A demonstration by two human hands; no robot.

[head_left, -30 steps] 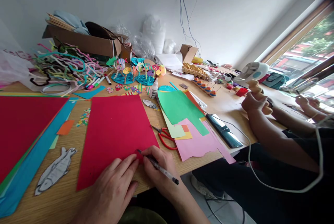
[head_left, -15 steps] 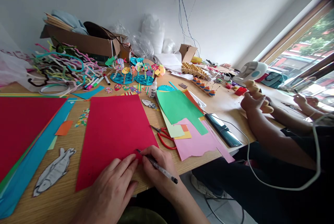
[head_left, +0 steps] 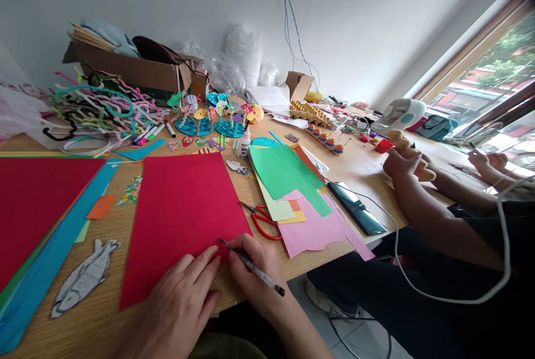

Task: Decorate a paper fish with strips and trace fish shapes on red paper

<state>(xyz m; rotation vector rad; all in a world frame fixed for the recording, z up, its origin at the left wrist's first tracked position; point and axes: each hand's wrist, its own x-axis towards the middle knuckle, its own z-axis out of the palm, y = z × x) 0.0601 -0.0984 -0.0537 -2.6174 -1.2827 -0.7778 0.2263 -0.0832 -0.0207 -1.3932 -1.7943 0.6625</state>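
A sheet of red paper [head_left: 188,197] lies flat on the wooden table in front of me. My left hand [head_left: 179,292] rests spread over its lower edge, fingers stretched out and pressing the paper down. In my right hand [head_left: 254,270] is a black pen [head_left: 261,273], its tip at the sheet's lower right part near my left fingertips. Red-handled scissors [head_left: 265,219] lie just right of the sheet. Off to the left is a grey paper fish cutout [head_left: 83,278] with dark outlines, and a smaller fish cutout [head_left: 239,168] sits by the sheet's upper right corner.
Coloured paper [head_left: 50,203] is stacked at left. Green paper [head_left: 288,172] and pink paper [head_left: 313,228] overlap at right, beside a dark wallet-like case [head_left: 357,208]. A glue bottle [head_left: 244,143] stands behind. Pipe cleaners [head_left: 108,102] are heaped at back left. A co-worker's hands [head_left: 403,164] are at far right.
The view has shifted very slightly. Both hands and the pen stay in nearly the same place on the red paper.
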